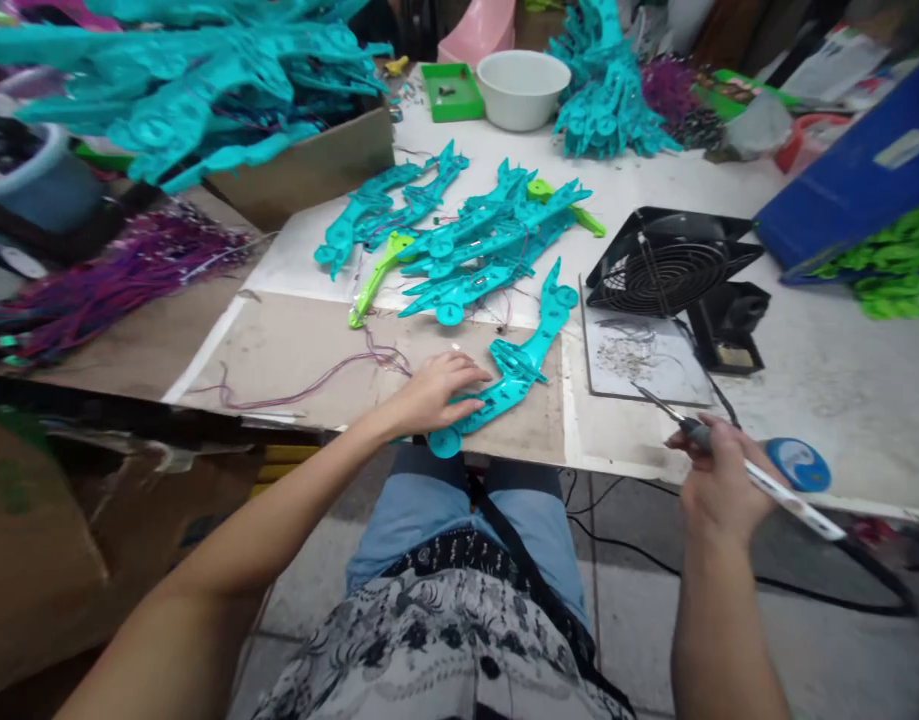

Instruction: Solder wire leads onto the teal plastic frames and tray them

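Head view: pile of teal parts point(448, 245) lying midway across the desk point(826, 400).
Left hand point(445, 390): thumb and fingers apart, laid on the nearest teal part point(515, 388).
Nearest teal part: at the desk's front edge, round end toward the person.
Right hand point(725, 470): wrapped around a soldering iron point(697, 433), tip over a pale board point(631, 360); contact is hard to tell.
Black fan point(661, 270): at the board's far side.

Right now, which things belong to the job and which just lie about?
Apparently in use:
- soldering iron, in the right hand
- nearest turquoise part, at the left hand

Apparently lying about:
- white bowl
- green tray
- blue container
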The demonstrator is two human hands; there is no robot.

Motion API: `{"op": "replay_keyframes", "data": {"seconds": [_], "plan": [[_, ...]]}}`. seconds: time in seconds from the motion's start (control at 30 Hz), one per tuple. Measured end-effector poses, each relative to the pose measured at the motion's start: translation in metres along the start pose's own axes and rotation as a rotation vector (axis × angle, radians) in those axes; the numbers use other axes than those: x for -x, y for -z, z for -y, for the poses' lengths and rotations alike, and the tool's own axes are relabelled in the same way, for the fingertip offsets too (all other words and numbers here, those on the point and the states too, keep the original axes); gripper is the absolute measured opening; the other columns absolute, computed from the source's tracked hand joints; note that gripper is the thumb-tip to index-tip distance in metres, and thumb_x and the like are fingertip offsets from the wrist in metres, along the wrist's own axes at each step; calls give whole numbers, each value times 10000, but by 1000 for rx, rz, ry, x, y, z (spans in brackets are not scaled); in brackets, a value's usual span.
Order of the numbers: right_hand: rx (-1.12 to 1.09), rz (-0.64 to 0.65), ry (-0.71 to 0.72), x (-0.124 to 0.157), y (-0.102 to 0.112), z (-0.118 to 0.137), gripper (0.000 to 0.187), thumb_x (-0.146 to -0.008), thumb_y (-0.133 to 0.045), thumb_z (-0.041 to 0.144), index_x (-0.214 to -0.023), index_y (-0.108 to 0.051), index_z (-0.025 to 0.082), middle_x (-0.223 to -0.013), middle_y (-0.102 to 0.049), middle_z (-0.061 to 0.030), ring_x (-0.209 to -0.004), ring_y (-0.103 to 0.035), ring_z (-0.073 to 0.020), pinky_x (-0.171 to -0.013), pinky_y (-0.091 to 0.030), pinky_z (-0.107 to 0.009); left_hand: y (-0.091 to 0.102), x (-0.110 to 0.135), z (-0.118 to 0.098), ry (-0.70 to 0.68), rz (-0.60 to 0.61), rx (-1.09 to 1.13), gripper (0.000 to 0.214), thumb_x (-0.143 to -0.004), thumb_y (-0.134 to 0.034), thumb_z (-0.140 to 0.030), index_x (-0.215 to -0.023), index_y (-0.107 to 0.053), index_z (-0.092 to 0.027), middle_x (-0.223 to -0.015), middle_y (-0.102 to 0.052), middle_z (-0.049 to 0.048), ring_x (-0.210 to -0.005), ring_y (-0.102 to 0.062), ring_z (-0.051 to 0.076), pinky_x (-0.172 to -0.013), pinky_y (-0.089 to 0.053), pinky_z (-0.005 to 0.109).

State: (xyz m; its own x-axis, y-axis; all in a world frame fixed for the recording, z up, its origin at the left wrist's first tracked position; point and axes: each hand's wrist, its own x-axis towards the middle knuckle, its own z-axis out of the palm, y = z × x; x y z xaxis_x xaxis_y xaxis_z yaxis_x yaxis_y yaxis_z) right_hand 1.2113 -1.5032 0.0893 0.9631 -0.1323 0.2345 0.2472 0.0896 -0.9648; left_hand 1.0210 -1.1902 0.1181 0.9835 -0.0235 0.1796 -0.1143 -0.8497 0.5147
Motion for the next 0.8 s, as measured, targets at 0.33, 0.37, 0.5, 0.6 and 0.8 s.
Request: {"op": "replay_keyframes", "data": {"seconds": [0.33, 0.37, 0.5, 0.6, 0.8], "plan": [[278, 604, 381, 89, -35, 36, 143, -869, -613, 143, -939, -722, 205, -818, -695, -20, -735, -650, -148, -662, -513, -281, -11, -14, -9, 68, 99, -82, 147, -927, -554, -229, -914, -672, -143, -889, -615, 78, -864, -589, 195, -775, -463, 311], [272, 657, 388, 96, -39, 38, 161, -868, -610, 123, -958, -716, 205, -826, -693, -21, -739, -652, -144, -663, -517, -274, -13, -13, -11, 91, 93, -56, 142, -927, -551, -223, -913, -666, -143, -899, -619, 76, -863, -595, 191, -763, -465, 303], [231, 676, 412, 113, -52, 37, 170, -868, -598, 105, -959, -708, 198, -808, -686, -25, -706, -651, -139, -649, -528, -267, -21, -10, -15, 133, 20, -5, 130, -922, -542, -216, -907, -653, -150, -910, -634, 76, -860, -600, 189, -770, -475, 307], [230, 651, 426, 116, -57, 35, 166, -871, -594, 113, -951, -708, 204, -811, -693, -30, -713, -658, -148, -659, -539, -279, -29, -8, -15, 130, -47, 15, 135, -923, -528, -216, -883, -642, -155, -857, -638, 69, -837, -598, 188, -762, -475, 308], [273, 638, 425, 116, -56, 34, 148, -871, -600, 124, -932, -706, 207, -808, -701, -21, -705, -662, -146, -675, -536, -275, -35, -7, -14, 104, -89, 19, 137, -921, -516, -212, -859, -625, -156, -821, -651, 67, -809, -597, 192, -741, -469, 307]]}}
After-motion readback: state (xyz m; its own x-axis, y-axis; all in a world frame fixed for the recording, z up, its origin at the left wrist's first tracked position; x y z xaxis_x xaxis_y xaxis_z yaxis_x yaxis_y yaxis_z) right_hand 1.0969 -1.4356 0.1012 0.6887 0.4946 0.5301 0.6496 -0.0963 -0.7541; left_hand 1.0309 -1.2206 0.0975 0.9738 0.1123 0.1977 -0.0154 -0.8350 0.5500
